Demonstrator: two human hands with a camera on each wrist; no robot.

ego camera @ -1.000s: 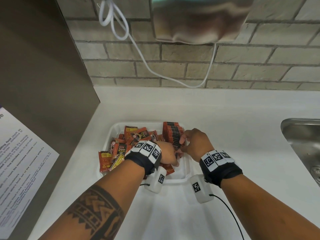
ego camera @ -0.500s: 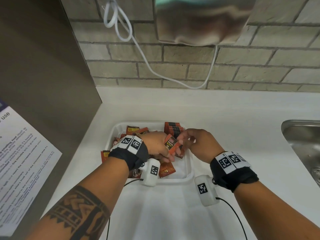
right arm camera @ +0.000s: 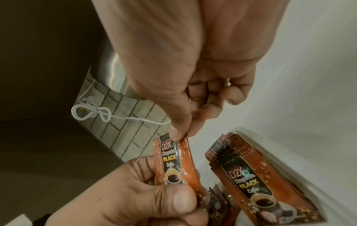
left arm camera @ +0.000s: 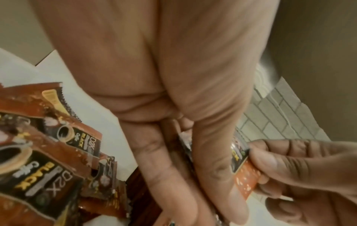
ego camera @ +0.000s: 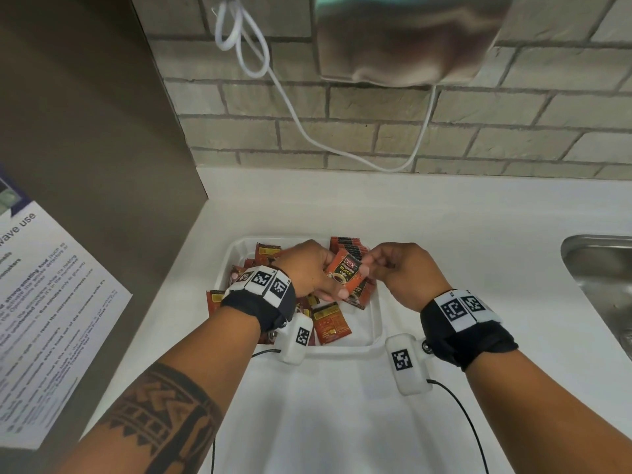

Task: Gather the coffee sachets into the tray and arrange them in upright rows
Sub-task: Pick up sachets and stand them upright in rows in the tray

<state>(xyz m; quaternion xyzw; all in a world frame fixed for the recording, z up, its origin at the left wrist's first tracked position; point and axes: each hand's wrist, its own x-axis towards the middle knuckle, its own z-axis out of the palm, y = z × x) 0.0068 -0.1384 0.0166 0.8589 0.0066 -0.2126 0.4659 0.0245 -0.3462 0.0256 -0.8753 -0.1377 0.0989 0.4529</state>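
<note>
An orange and black coffee sachet (ego camera: 346, 272) (right arm camera: 173, 162) (left arm camera: 240, 162) is held above the white tray (ego camera: 376, 342) by both hands. My left hand (ego camera: 309, 273) grips its lower end between thumb and fingers. My right hand (ego camera: 398, 270) pinches its top edge with thumb and forefinger. A row of upright sachets (ego camera: 349, 246) (right arm camera: 257, 172) stands at the tray's far right. Loose sachets (ego camera: 330, 323) (left arm camera: 38, 168) lie heaped in the tray's left and middle. One sachet (ego camera: 214, 301) hangs over the tray's left rim.
The tray sits on a white counter (ego camera: 461, 241) against a brick wall. A steel sink (ego camera: 602, 268) is at the right. A brown panel with a paper notice (ego camera: 44, 319) stands on the left. A white cable (ego camera: 290, 107) hangs from the wall unit.
My left hand lifted one sachet out of the pile and turned it face up. My right hand left the upright row and took hold of the sachet's top edge.
</note>
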